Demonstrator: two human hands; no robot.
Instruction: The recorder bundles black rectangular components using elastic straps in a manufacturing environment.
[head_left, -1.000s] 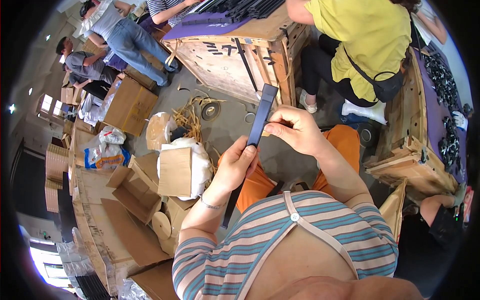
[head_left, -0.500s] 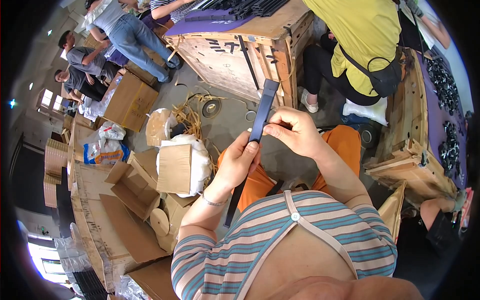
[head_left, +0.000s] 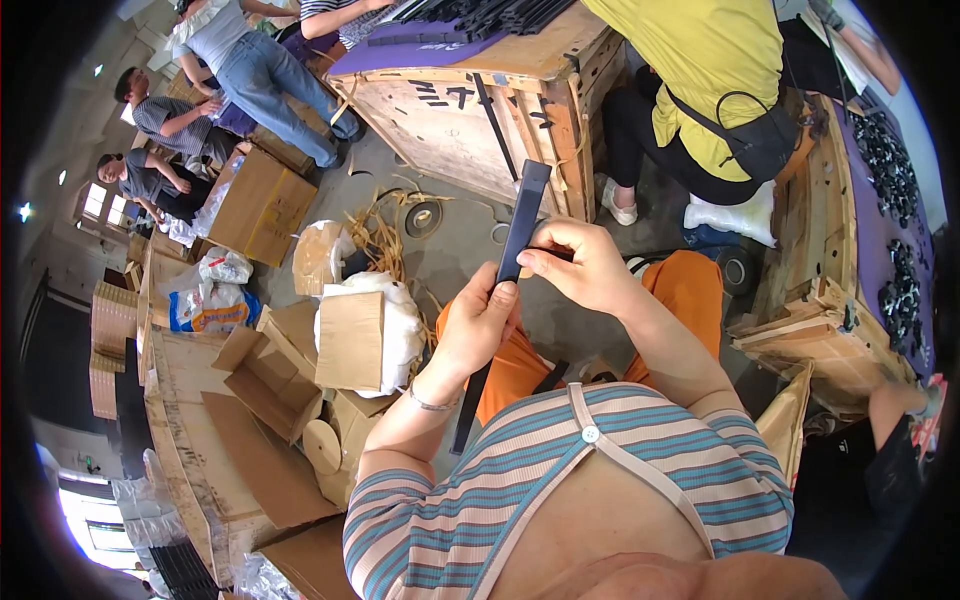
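A long, flat, dark bar (head_left: pixel 524 205) slants up and away from me, its lower end reaching down past my left wrist. My left hand (head_left: pixel 478 318) is closed round the bar's middle, thumb on its face. Against the bar's right edge, just above that grip, my right hand (head_left: pixel 583 265) has thumb and forefinger pinched together. Whatever sits between those fingertips is too small or hidden to make out. Behind the hands are my orange-trousered knees (head_left: pixel 685 300).
Left of me stand an open cardboard box (head_left: pixel 265 375) and a white wrapped bundle (head_left: pixel 402 335) with cardboard on it. Ahead is a wooden crate (head_left: pixel 430 125) bearing dark bars. A person in yellow (head_left: pixel 700 80) sits close by; another crate (head_left: pixel 825 320) stands right.
The bar has shifted slightly left. My right fingertips have moved a little left along with it, and the person in yellow has leaned slightly left.
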